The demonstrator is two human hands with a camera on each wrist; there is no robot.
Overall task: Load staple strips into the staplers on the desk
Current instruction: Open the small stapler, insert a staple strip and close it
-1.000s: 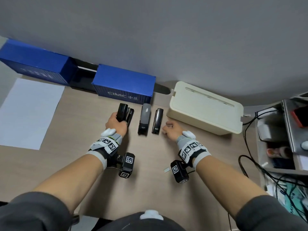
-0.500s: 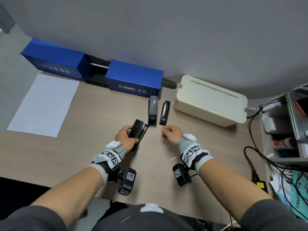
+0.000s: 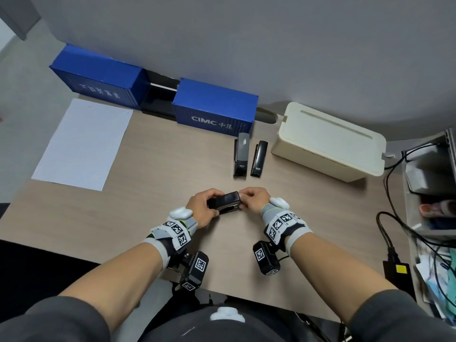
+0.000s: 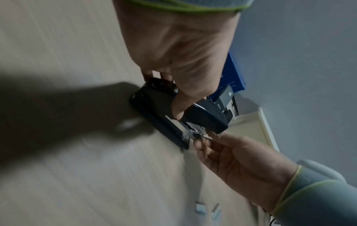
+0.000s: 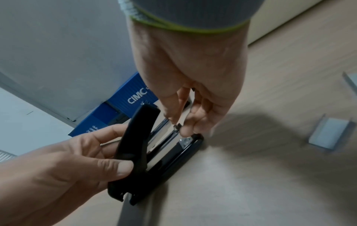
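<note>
Desk (image 3: pixel 153 218) edge runs close under both wrists, with bare wood open to the left as far as the white paper sheet (image 3: pixel 81 144); a cream box (image 3: pixel 328 141) and two blue container boxes (image 3: pixel 214 104) line the far side by the wall. Left hand (image 3: pixel 203 208) grips the rear of the black stapler (image 3: pixel 224 202), thumb and fingers curled round its raised top arm (image 5: pixel 135 137). Right hand (image 3: pixel 254 197) pinches a small black part at the front end of the metal staple channel (image 5: pixel 164 137), fingertips (image 5: pixel 183 131) drawn together on it. That stapler lies on its base on the desk between the hands, top arm swung up and channel exposed. Two more staplers, one grey-topped (image 3: pixel 240 154) and one black (image 3: pixel 259 155), lie closed side by side beyond the hands, just beside the cream box. Two staple strips (image 5: pixel 328 134) rest on the wood to the right of the held stapler, apart from it
</note>
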